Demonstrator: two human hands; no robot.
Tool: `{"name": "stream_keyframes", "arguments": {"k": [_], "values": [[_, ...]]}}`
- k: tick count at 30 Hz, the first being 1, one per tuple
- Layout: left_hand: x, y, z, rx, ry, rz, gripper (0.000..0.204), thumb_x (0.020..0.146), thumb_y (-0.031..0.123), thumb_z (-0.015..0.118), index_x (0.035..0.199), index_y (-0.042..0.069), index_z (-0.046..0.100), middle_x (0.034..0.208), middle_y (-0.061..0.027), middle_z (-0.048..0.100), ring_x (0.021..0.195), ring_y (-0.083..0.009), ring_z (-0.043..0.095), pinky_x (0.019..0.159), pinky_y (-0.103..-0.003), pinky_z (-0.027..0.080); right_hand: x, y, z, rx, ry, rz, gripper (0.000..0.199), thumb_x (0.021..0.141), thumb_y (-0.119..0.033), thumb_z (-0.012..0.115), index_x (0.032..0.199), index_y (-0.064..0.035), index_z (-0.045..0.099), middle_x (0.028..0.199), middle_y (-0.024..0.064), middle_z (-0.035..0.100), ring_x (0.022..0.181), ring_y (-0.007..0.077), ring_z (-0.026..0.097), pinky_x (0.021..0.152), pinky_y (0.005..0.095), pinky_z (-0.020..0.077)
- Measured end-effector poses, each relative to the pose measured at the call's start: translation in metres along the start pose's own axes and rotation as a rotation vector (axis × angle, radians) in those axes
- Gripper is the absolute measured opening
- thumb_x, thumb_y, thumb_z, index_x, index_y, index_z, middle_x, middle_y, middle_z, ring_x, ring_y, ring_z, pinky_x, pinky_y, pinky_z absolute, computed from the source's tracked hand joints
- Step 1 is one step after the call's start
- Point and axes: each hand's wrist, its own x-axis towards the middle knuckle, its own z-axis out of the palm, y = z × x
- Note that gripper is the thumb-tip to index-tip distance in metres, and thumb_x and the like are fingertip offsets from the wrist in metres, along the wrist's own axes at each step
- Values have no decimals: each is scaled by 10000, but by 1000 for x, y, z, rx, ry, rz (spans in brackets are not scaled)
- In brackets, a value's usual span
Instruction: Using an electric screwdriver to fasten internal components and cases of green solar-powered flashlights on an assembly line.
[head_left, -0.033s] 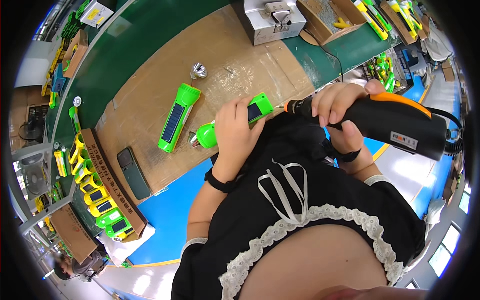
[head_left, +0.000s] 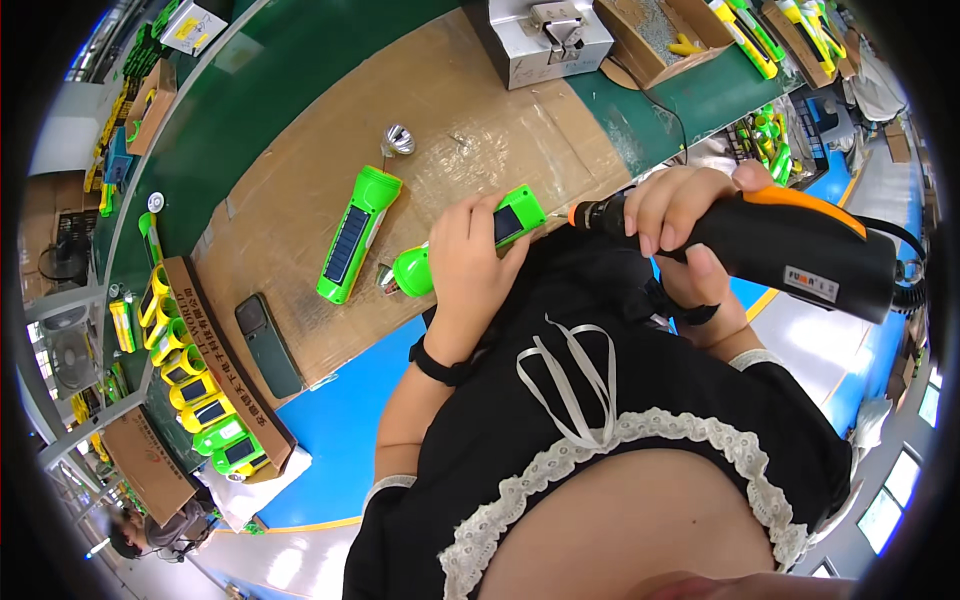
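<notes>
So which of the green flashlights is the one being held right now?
The green flashlight gripped by the left hand, beside the electric screwdriver; the other flashlight lies untouched on the cardboard.

The flashlight (head_left: 470, 245) casing was glossy green plastic; the electric screwdriver (head_left: 790, 250) body matt black plastic; the tabletop (head_left: 300, 215) covering rough brown cardboard.
</notes>
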Motion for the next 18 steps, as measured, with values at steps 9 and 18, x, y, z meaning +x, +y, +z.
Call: {"name": "stream_keyframes", "arguments": {"k": [9, 18], "values": [[-4, -1, 1, 58, 5, -3, 421, 627, 164, 784, 997, 59, 613, 927, -111, 582, 857, -306, 566, 734, -384, 451, 4, 3, 8, 23, -46, 53, 612, 813, -231, 650, 1298, -149, 286, 721, 22, 513, 584, 174, 539, 590, 337, 461], [-2, -6, 4, 37, -80, -23, 428, 632, 163, 772, 1010, 57, 603, 926, -101, 583, 877, -294, 563, 744, -382, 449, -1, 23, 9, -17, -118, 68, 555, 811, -145, 619, 1250, -100, 282, 734, 60, 520, 622, 191, 543, 632, 346, 476]]}}
